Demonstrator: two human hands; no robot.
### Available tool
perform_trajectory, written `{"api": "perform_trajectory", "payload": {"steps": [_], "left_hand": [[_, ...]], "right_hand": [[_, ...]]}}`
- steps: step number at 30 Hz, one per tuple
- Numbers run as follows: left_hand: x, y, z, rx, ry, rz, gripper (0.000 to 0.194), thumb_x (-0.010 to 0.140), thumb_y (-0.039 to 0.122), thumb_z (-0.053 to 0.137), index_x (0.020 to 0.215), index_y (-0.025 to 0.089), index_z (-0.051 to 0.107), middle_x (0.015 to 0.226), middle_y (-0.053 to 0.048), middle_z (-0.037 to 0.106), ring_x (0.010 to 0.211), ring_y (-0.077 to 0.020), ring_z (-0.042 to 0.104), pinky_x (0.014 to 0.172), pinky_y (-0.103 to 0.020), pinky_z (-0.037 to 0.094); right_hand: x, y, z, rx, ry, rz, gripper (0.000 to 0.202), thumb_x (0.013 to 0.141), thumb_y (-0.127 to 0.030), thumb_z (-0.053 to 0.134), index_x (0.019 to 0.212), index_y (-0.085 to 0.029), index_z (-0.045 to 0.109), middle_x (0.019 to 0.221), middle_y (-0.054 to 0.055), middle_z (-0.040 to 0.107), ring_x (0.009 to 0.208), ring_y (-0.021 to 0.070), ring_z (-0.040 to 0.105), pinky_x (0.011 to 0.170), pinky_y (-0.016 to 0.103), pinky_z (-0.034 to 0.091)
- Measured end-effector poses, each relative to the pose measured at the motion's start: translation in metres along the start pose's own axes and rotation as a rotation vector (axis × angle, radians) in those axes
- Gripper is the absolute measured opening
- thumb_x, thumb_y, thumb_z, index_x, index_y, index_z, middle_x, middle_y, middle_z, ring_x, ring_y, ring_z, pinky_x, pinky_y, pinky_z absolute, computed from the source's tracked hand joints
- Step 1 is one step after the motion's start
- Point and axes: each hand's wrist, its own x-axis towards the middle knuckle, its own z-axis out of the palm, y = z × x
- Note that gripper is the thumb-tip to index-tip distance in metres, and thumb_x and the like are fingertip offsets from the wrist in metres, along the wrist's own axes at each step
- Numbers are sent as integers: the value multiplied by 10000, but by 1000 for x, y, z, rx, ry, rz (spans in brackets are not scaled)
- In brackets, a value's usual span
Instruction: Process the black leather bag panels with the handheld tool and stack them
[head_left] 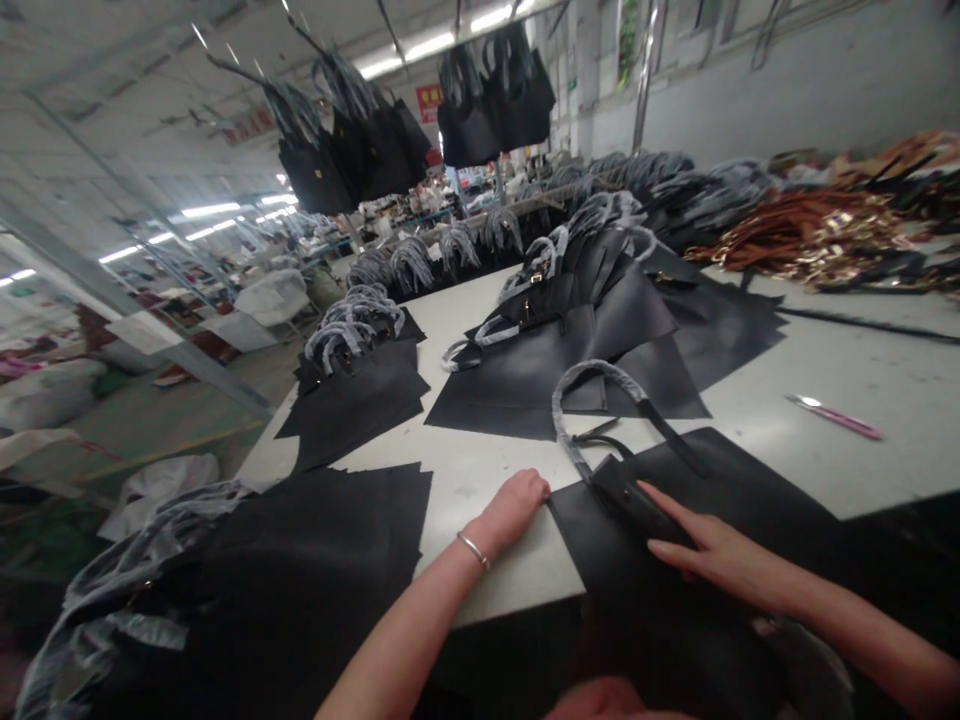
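Note:
A black leather-look bag panel (720, 470) lies before me at the table's front edge, its lower part hanging over. A handle (600, 370) wrapped in clear plastic arches from its top, beside a dark strap tab (637, 500). My right hand (705, 550) rests on the tab and panel, thumb and forefinger apart. At the panel's left corner, my left hand (517, 503) is curled closed; whatever its fingers hold is hidden. A silver bangle (473, 549) circles my left wrist.
Stacks of black bag panels (360, 400) with wrapped handles cover parts of the white table (465, 470). A pink-handled cutter (836, 415) lies at right. Brown straps (810, 230) are heaped behind it. Black bags (495, 100) hang overhead.

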Motion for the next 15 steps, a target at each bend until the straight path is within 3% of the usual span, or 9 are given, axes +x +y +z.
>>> {"api": "perform_trajectory", "payload": {"steps": [4,6,8,10,13,15], "left_hand": [[3,-3,1,-213,142,-396,224,925,175,391,836,138,593,817,-48,591,771,-154,538,751,-288,428],[2,3,-2,-257,123,-432,201,908,231,445,828,147,609,801,-39,597,758,-156,545,728,-282,425],[-1,13,-5,-256,68,-383,163,839,318,577,853,163,626,850,-39,602,802,-170,551,734,-283,428],[-4,24,-8,-239,40,-377,244,736,350,694,894,174,634,928,-49,601,874,-193,550,764,-296,434],[-5,37,-6,-323,48,-518,189,679,270,721,821,169,649,869,-42,620,832,-192,567,755,-305,446],[-5,38,0,-501,82,-633,121,663,204,693,769,165,651,759,-18,627,723,-165,574,686,-286,453]], "right_hand": [[0,2,0,33,-3,0,820,853,-486,537,1506,-205,128,945,45,667,663,204,650,681,320,510],[-1,2,0,37,1,-1,821,849,-481,544,1505,-201,139,987,56,669,667,204,650,680,319,512],[-2,1,-1,35,4,1,824,847,-481,543,1505,-189,142,977,62,676,674,210,649,678,322,515],[-3,-1,0,47,6,2,825,844,-489,540,1505,-195,144,994,67,682,691,219,650,681,329,521],[-4,2,3,83,13,4,856,811,-534,557,1503,-218,165,1054,74,685,702,240,653,685,350,540],[-1,9,7,97,17,32,905,780,-586,548,1503,-196,167,917,76,716,651,266,647,605,364,546]]}}
